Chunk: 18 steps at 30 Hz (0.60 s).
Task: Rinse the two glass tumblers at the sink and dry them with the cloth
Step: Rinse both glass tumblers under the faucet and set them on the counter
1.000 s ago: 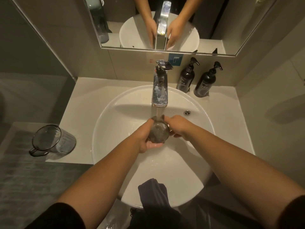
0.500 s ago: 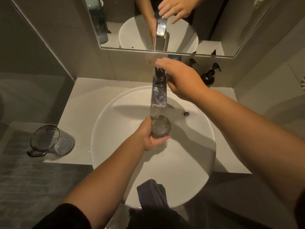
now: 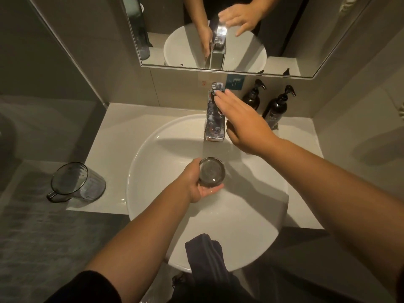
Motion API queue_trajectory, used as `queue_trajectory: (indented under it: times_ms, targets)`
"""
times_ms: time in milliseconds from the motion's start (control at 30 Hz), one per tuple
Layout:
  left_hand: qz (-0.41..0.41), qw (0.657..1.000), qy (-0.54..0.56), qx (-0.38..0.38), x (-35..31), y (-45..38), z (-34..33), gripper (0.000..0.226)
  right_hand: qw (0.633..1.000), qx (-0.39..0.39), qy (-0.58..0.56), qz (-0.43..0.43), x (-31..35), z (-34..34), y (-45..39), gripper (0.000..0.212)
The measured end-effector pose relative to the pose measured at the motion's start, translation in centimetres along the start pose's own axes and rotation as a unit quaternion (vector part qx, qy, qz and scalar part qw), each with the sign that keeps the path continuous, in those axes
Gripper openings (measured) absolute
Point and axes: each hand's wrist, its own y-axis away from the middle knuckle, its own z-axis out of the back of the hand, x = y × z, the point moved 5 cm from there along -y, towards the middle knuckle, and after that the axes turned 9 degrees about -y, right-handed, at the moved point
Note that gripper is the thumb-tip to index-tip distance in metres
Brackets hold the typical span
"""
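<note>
Two pump bottles [image 3: 277, 107] stand behind our flat, spread right hand [image 3: 240, 121] at the faucet [image 3: 215, 119], labels unreadable; our left hand [image 3: 196, 184] grips one tumbler [image 3: 211, 171] over the sink [image 3: 153, 154]; another tumbler [image 3: 76, 182] sits beside it; cloth [image 3: 205, 252] drapes the rim.

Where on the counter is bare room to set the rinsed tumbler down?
Bare counter lies left of the basin, behind the grey jug. A narrower strip lies right of the basin. Crowded: the back right corner, with two pump bottles, and the basin's front rim, under the dark cloth.

Cloth [image 3: 205, 256] on sink [image 3: 153, 149] rim
</note>
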Motion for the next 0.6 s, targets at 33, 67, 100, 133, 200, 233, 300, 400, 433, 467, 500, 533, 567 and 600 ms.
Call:
queue_trajectory:
  times_ms: [33, 67, 100, 133, 200, 233, 300, 400, 433, 467, 500, 533, 567, 600]
  targets:
    - [0.006, 1.0, -0.004, -0.001, 0.1, 0.2, 0.1, 0.027, 1.0, 0.005, -0.007, -0.005, 0.0, 0.2, 0.1, 0.069]
    - [0.009, 1.0, -0.012, 0.001, 0.1, 0.5, 0.2, 0.029, 0.999, -0.005, -0.03, -0.018, 0.1, 0.4, 0.3, 0.068]
    - [0.01, 1.0, -0.023, 0.008, 0.2, 0.8, 0.3, 0.032, 0.996, -0.034, -0.068, -0.043, -0.3, 0.5, 0.8, 0.066]
    - [0.006, 0.999, -0.042, 0.011, 0.2, 1.2, 0.4, 0.035, 0.987, -0.075, -0.116, -0.086, -0.7, 0.5, 1.5, 0.063]
    - [-0.03, 0.996, -0.088, 0.0, 0.0, 2.0, 0.9, 0.04, 0.944, -0.138, -0.21, -0.214, -2.0, -0.5, 3.5, 0.054]
    - [-0.067, 0.991, -0.111, -0.016, -0.2, 2.4, 1.3, 0.043, 0.912, -0.129, -0.264, -0.287, -2.5, -1.9, 4.6, 0.049]
    - [-0.158, 0.972, -0.166, -0.047, -0.6, 3.0, 2.3, 0.048, 0.813, -0.036, -0.408, -0.413, -2.2, -5.9, 6.7, 0.042]
    - [-0.268, 0.941, -0.204, -0.044, -0.7, 4.5, 3.8, 0.045, 0.717, 0.095, -0.526, -0.446, 1.1, -9.8, 7.7, 0.044]
    - [-0.294, 0.932, -0.208, -0.039, -0.7, 5.1, 4.5, 0.049, 0.71, 0.1, -0.548, -0.431, 2.1, -10.2, 7.3, 0.042]
    - [-0.317, 0.922, -0.22, -0.039, -0.8, 5.7, 5.2, 0.055, 0.701, 0.096, -0.572, -0.415, 3.1, -10.3, 6.6, 0.039]
    - [-0.337, 0.91, -0.238, -0.042, -1.0, 6.4, 6.1, 0.06, 0.694, 0.091, -0.592, -0.4, 3.8, -10.3, 5.9, 0.035]
    - [-0.354, 0.898, -0.258, -0.045, -1.4, 7.2, 7.0, 0.064, 0.694, 0.09, -0.603, -0.382, 4.5, -10.1, 5.1, 0.032]
    - [-0.367, 0.886, -0.28, -0.046, -1.9, 7.8, 7.9, 0.064, 0.7, 0.096, -0.608, -0.361, 4.9, -10.1, 4.3, 0.03]
    - [-0.378, 0.875, -0.299, -0.043, -2.5, 8.6, 8.7, 0.063, 0.712, 0.109, -0.606, -0.337, 5.4, -10.0, 3.6, 0.028]
